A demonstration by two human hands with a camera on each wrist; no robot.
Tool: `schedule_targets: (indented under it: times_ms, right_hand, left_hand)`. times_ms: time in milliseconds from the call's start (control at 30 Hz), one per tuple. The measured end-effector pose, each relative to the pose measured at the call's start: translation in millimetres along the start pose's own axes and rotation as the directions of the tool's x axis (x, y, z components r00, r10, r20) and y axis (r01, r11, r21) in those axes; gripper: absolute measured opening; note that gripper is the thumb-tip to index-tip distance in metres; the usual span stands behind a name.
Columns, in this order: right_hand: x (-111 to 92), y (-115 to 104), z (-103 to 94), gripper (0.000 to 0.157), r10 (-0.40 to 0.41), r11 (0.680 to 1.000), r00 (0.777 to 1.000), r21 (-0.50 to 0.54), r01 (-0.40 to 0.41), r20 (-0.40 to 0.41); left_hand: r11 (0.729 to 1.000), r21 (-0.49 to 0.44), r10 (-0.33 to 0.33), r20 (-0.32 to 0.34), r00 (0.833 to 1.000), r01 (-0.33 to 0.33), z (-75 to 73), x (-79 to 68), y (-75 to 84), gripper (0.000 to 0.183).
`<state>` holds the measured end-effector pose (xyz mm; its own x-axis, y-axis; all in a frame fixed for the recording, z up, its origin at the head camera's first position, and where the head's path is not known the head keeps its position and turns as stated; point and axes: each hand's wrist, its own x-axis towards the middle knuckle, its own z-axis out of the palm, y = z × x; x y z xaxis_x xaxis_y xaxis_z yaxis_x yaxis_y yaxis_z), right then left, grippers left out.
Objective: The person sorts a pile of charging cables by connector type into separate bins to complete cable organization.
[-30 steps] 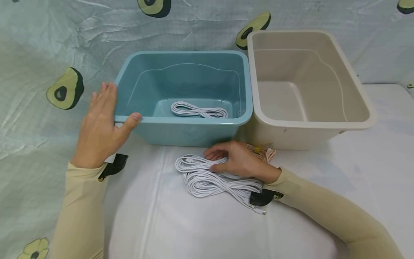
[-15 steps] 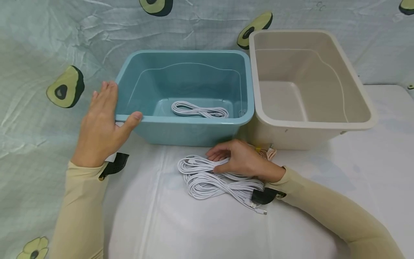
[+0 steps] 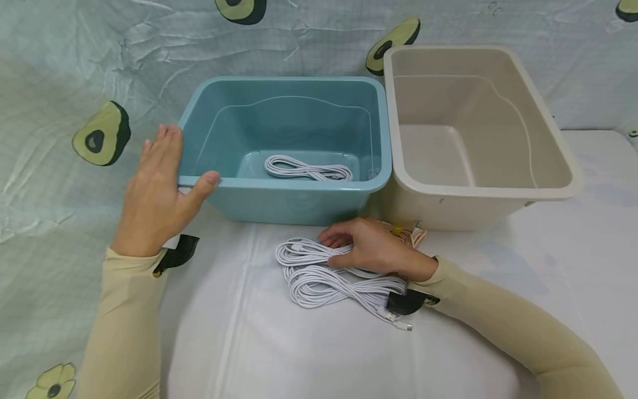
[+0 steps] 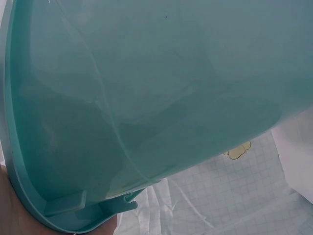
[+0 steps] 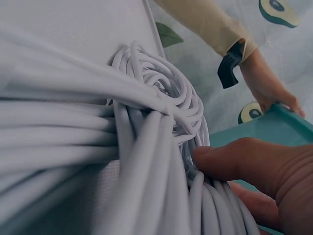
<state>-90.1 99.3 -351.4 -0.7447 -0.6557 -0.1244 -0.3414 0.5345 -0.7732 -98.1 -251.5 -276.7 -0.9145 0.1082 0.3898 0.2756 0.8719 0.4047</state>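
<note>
My left hand (image 3: 154,191) rests against the left front corner of a blue-green plastic bin (image 3: 294,202), its fingers straight along the side and its thumb over the front rim. Inside that bin lies a coiled white cable (image 3: 306,169). In front of it, several bundles of white cable (image 3: 324,285) are piled on the table. My right hand (image 3: 371,249) holds the upper bundle, thumb on the near side and fingers curled over the far side. The right wrist view shows the thumb (image 5: 239,159) pressed on the white coils (image 5: 161,93).
A beige bin (image 3: 478,193) stands close against the blue-green one on the right. Partly behind my right hand, an orange-pink cable bundle (image 3: 413,236) with a yellow tie lies by the bins. A patterned cloth (image 3: 149,55) hangs behind, and a white cloth (image 3: 299,354) covers the table.
The whole view has shifted slightly. My right hand and the white cables have barely moved, and my left hand stays on the bin's corner.
</note>
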Motion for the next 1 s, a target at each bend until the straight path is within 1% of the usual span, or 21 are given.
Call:
schedule_targets:
  times_ms: [100, 267, 367, 667, 833, 1000]
  right_hand:
    - [0, 0, 0.9, 0.04, 0.003, 1.0, 1.0, 0.01, -0.003, -0.004]
    - [0, -1, 0.1, 0.046, 0.016, 0.998, 1.0, 0.063, -0.016, -0.005]
    - [-1, -3, -1.4, 0.048, 0.021, 0.997, 1.0, 0.07, -0.02, -0.012]
    - [-7, -9, -7.4, 0.045, -0.05, 0.999, 0.999, 0.009, 0.051, -0.017]
    - [-9, -11, -9.9, 0.045, -0.085, 0.996, 0.996, 0.037, 0.086, -0.031]
    - [-12, -15, -11.6, 0.045, -0.101, 0.993, 0.994, 0.052, 0.103, -0.03]
  left_hand:
    - [1.0, -0.002, 0.0, 0.0, 1.0, 0.0, 0.3, 0.0, 0.0, 0.108]
    - [1.0, -0.001, -0.003, -0.004, 1.0, 0.003, 0.1, -0.6, -0.7, 0.107]
    - [1.0, 0.003, 0.001, -0.005, 1.0, -0.001, 0.3, -0.4, -0.7, 0.108]
    - [1.0, 0.001, 0.003, 0.009, 1.0, -0.004, 0.1, -0.5, -0.2, 0.105]
    - [1.0, 0.004, 0.003, 0.006, 1.0, -0.003, -0.2, -1.0, -0.2, 0.105]
    - [1.0, 0.001, 0.01, -0.001, 1.0, -0.01, -0.7, -1.2, -0.4, 0.104]
